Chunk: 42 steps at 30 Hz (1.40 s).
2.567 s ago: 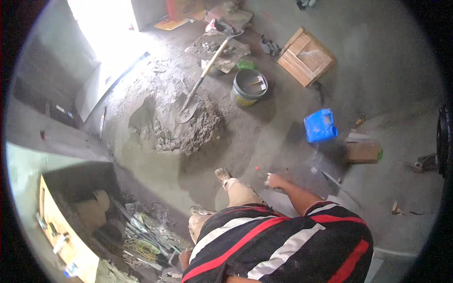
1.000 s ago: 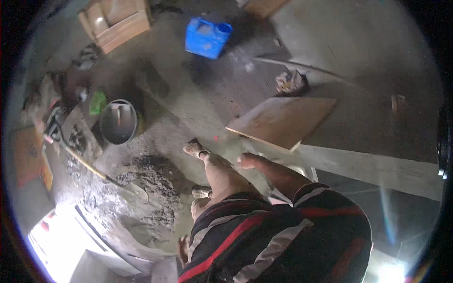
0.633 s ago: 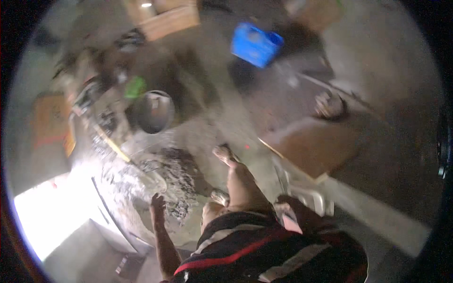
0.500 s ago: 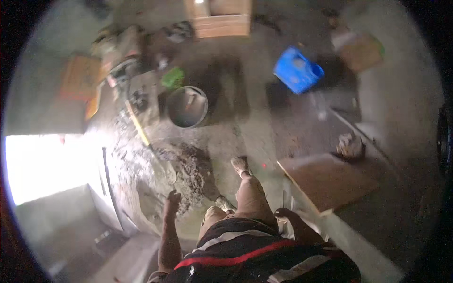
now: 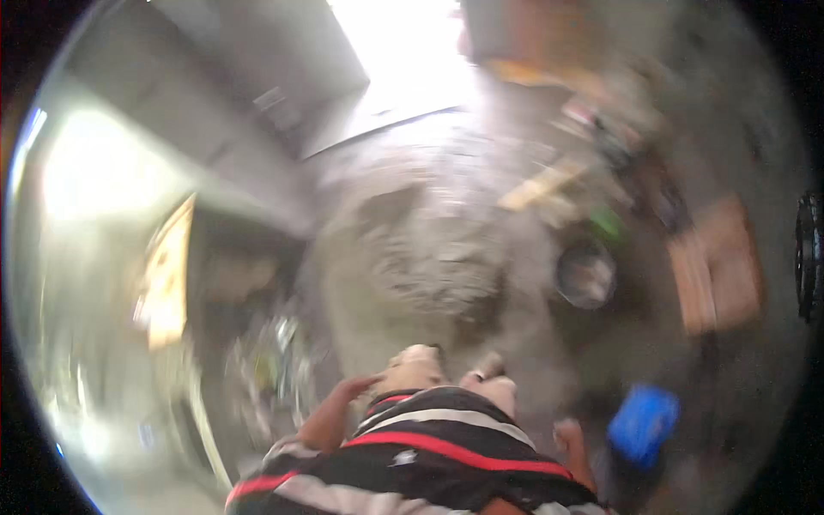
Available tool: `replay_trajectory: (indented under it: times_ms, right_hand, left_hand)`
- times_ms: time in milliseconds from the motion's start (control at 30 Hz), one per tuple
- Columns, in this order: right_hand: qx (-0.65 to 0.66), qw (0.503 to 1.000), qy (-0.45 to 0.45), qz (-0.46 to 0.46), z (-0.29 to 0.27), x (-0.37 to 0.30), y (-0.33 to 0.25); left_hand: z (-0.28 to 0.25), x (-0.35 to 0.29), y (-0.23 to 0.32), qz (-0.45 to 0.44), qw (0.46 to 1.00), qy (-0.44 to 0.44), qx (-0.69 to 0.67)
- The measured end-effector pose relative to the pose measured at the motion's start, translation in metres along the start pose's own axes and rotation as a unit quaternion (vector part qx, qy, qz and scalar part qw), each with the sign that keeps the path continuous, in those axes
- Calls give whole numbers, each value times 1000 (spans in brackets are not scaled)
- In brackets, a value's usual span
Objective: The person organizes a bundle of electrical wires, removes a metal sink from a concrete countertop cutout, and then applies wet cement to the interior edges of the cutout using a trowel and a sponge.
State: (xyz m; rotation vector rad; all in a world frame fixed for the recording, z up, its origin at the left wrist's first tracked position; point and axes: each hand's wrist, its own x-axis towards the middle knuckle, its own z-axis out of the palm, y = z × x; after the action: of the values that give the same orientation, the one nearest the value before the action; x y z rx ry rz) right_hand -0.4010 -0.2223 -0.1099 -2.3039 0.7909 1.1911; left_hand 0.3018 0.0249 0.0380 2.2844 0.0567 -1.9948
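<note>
My left hand (image 5: 365, 384) hangs beside my left thigh, its fingers smeared by motion. My right hand (image 5: 566, 432) hangs out to the right of my hip, also blurred; no held thing can be made out in either. Ahead of my feet lies a grey heap of what looks like wet mortar or sand (image 5: 442, 262) on the floor. A round dark bucket (image 5: 586, 273) stands to its right with something pale inside. A blue plastic container (image 5: 644, 423) is the thing nearest my right hand, apart from it.
A blurred yellowish shaft (image 5: 541, 184) lies beyond the heap, near a small green thing (image 5: 606, 221). An orange-brown wooden box (image 5: 719, 266) stands at the right. Bright light enters through an opening (image 5: 412, 51) ahead. Pale board (image 5: 169, 275) and clutter stand left.
My view has swung left, so the bright opening now lies ahead and the bucket and blue container to the right. My left hand has drawn back toward my thigh.
</note>
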Motion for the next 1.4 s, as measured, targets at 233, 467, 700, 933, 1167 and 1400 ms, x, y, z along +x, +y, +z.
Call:
replay_trajectory:
  times_ms: [233, 467, 700, 933, 1167, 1400]
  right_hand:
    - [146, 753, -289, -573, -252, 105, 68]
    - [-131, 908, 129, -377, -329, 127, -70]
    - [-91, 934, 60, -340, -424, 154, -113]
    - [-213, 781, 32, -587, -477, 138, -144]
    - [-225, 820, 1, -526, -481, 152, -123]
    - [-129, 882, -10, -453, -460, 152, -110]
  left_hand:
    - [103, 55, -64, 166, 925, -140, -311]
    - [128, 53, -163, 177, 933, 174, -262]
    - [285, 94, -233, 72, 858, 378, -341]
    - [426, 76, -175, -6, 851, 275, -446]
    - [449, 40, -142, 16, 833, 273, -482]
    - [461, 55, -137, 53, 789, 281, -544]
